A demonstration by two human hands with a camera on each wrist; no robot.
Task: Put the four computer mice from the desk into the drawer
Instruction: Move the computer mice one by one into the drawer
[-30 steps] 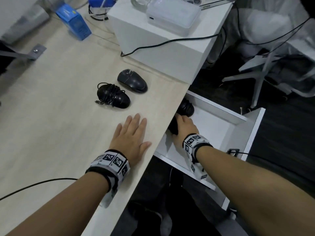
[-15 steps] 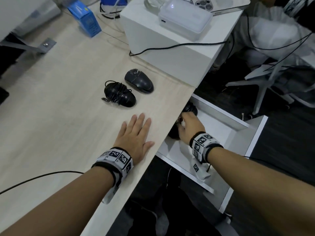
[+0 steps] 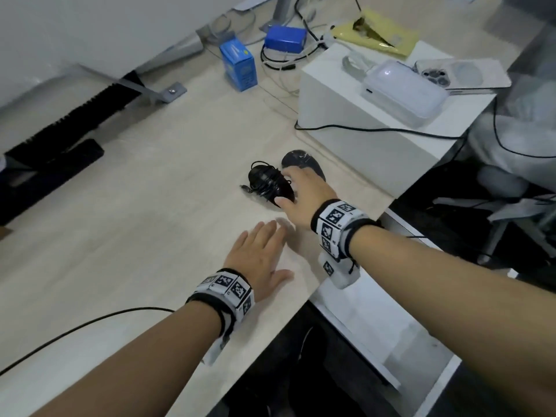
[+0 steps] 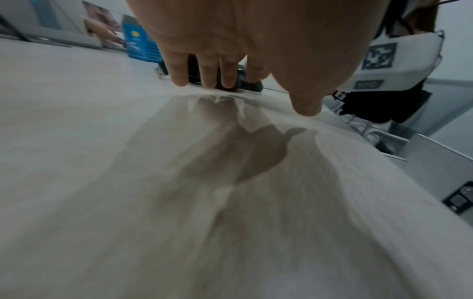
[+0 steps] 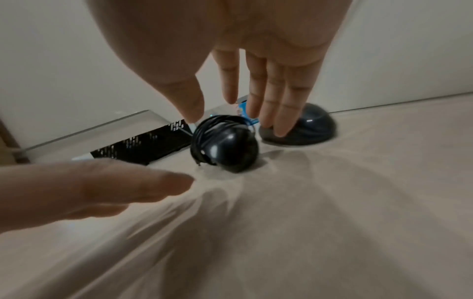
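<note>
Just beneath the spread, empty right hand, a glossy black cord-wrapped mouse on the pale desk, liable to snag, unwind or nudge the dark grey mouse beside the fingertips.

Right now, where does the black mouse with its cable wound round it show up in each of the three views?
Head: the black cable-wrapped mouse lies mid-desk, just left of the right hand.
Left wrist: mostly hidden behind the left hand's fingers; only dark slivers show.
Right wrist: centre frame, under spread fingers, not yet touched.
Shared landmark: the blue cardboard box.
</note>
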